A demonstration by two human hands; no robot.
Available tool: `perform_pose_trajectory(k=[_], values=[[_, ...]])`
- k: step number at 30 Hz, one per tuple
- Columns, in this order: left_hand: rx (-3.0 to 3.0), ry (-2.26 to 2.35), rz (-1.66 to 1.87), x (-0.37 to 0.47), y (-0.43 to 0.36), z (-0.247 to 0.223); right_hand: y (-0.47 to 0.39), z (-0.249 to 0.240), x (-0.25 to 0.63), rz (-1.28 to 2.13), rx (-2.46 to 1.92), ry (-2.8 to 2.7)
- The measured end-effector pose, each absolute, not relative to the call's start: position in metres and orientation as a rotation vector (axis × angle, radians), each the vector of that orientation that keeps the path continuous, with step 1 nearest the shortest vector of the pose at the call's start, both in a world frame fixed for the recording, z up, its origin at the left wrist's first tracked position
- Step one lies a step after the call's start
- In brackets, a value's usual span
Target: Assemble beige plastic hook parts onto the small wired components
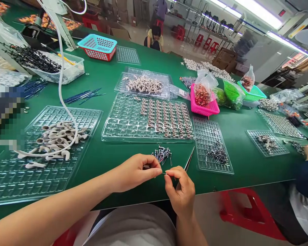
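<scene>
One thin piece [164,173]: slight, wire-like, pale where it shows; the ends are hidden under fingertips, and its full form is too small for us to tell.

Position: between our two hands, over the near edge of the green table [133,153]. Our left hand [145,172] pinches it from one side, thumb against forefinger; our right hand [181,189] pinches it from the other, the fingertips nearly meeting.

Tweezers [190,159], one pair, metal: lodged in our right hand, tips slanting up and away.

Wired parts [163,153], one small heap, dark with some red and pale bits: just beyond our fingertips.

Large clear tray [120,119]: beyond the heap, its right part filled with rows of beige pieces, which we count as many.

Narrow clear tray [201,136]: to the right, bearing more dark wired parts.

Left tray [92,118], clear: bearing curved beige shells [59,136]; a white cable [60,68] loops across it, covering some of them.

Pink basket [206,109]: behind the narrow tray, holding a bag of reddish parts.
</scene>
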State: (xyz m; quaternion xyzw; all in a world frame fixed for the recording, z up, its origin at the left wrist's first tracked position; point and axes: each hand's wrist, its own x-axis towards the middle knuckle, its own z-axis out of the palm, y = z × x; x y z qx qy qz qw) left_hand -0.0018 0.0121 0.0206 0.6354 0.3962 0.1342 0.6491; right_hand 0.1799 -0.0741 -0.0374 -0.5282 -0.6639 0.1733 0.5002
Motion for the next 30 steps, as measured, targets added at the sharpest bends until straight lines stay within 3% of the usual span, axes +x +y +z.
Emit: perform_pose_trajectory(k=[19, 30], values=[[0.986, 0.776, 0.297, -0.001, 0.014, 0.013, -0.075, -0.036, 0.180, 0.460, -1.236, -1.600], [0.758, 0.596, 0.322, 0.001, 0.012, 0.009, -0.076, -0.040, 0.186, 0.668, -1.240, -1.442]])
